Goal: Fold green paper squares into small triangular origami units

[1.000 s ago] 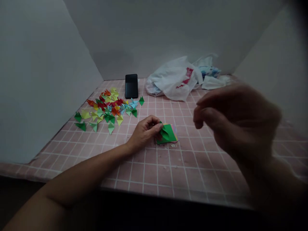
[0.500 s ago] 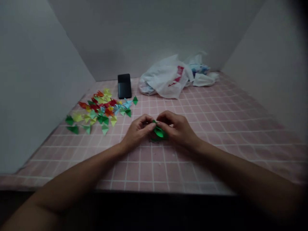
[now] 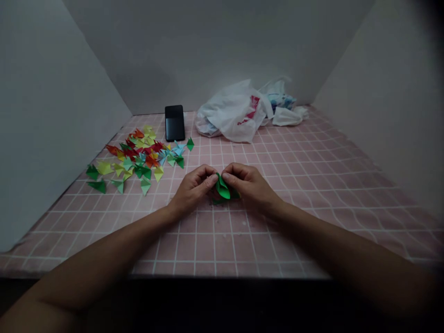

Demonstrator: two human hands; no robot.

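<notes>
Between my two hands is a piece of green origami paper (image 3: 223, 188), partly folded, with a curved flap facing me. My left hand (image 3: 194, 187) pinches its left upper edge between thumb and fingers. On the other side my right hand (image 3: 252, 186) pinches the right upper edge the same way. Just beneath, more green paper (image 3: 219, 201) shows close to the tabletop; whether it is a separate sheet I cannot tell. Off to the left lies a pile of small folded paper pieces (image 3: 141, 170) in red, orange, yellow, green and light blue.
A black phone (image 3: 174, 123) leans near the back wall, behind the paper pile. White plastic bags (image 3: 229, 113) lie crumpled at the back, right of the phone. The table has a pink checked cloth (image 3: 312, 185), with pale walls on three sides.
The green paper's flap now stands more upright and opens wider between my fingers. My hands sit slightly farther apart. The whole view has shifted a little.
</notes>
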